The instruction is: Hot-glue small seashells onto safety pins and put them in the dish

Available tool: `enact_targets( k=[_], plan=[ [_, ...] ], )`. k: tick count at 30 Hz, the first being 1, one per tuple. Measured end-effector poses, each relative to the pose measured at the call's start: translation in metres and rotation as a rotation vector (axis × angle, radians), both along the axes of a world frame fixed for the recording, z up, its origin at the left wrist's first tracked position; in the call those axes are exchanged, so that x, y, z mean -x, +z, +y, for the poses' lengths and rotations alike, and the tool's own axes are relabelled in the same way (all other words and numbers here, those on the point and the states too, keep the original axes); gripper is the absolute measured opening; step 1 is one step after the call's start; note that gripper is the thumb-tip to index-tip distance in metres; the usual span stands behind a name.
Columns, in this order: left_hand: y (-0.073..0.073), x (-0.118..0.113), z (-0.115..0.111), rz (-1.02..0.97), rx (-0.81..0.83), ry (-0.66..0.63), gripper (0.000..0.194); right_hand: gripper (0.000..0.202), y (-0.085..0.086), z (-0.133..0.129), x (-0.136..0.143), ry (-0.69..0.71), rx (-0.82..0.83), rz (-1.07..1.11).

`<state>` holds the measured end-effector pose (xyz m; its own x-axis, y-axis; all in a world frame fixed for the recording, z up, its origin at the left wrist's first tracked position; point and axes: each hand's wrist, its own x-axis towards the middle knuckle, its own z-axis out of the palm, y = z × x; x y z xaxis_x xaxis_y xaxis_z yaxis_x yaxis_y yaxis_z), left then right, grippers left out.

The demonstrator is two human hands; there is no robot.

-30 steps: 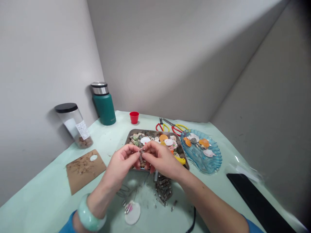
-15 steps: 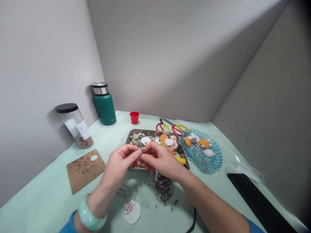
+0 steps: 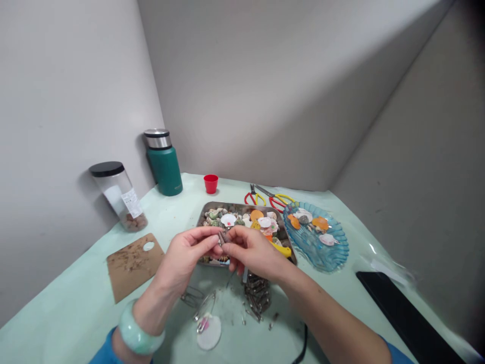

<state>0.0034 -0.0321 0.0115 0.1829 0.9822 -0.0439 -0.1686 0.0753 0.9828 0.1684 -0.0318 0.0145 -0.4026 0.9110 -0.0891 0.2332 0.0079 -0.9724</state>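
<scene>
My left hand [image 3: 184, 255] and my right hand [image 3: 255, 253] meet over the near edge of a metal tray [image 3: 202, 212] of seashells. Between their fingertips is a small greyish-brown, pointed piece [image 3: 223, 236] that looks like a shell; the fingers cover part of it. Both hands pinch it. Below my right hand lies a heap of metal safety pins [image 3: 258, 296], with several loose ones around it. Nearer to me, a white round disc [image 3: 212, 333] with a pink mark has safety pins at its edge. Thin wire-like loops [image 3: 193, 297] lie beside it.
A blue scalloped plate [image 3: 322, 258] with shells stands right of the tray, scissors [image 3: 278, 197] behind. At left are a brown board [image 3: 125, 285], a lidded jar [image 3: 119, 189] and a green bottle [image 3: 165, 169]. A red cup [image 3: 211, 184] is at the back, a black strip [image 3: 401, 313] at right.
The small greyish-brown piece between my fingertips shows more now and stands more upright. The hands stay in nearly the same place, and the whole view has shifted slightly.
</scene>
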Motion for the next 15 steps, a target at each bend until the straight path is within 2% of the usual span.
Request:
enact_targets(
  k=[6, 15],
  plan=[
    [-0.0018, 0.0012, 0.0016, 0.007, 0.000, 0.053, 0.024, 0.008, 0.0040, -0.0006, -0.0001, 0.013, -0.004, 0.050],
    [-0.0052, -0.0012, 0.0032, -0.033, 0.026, 0.023, 0.022, 0.009, -0.0003, 0.0020, 0.0013, -0.056, 0.010, 0.035]
  ],
)
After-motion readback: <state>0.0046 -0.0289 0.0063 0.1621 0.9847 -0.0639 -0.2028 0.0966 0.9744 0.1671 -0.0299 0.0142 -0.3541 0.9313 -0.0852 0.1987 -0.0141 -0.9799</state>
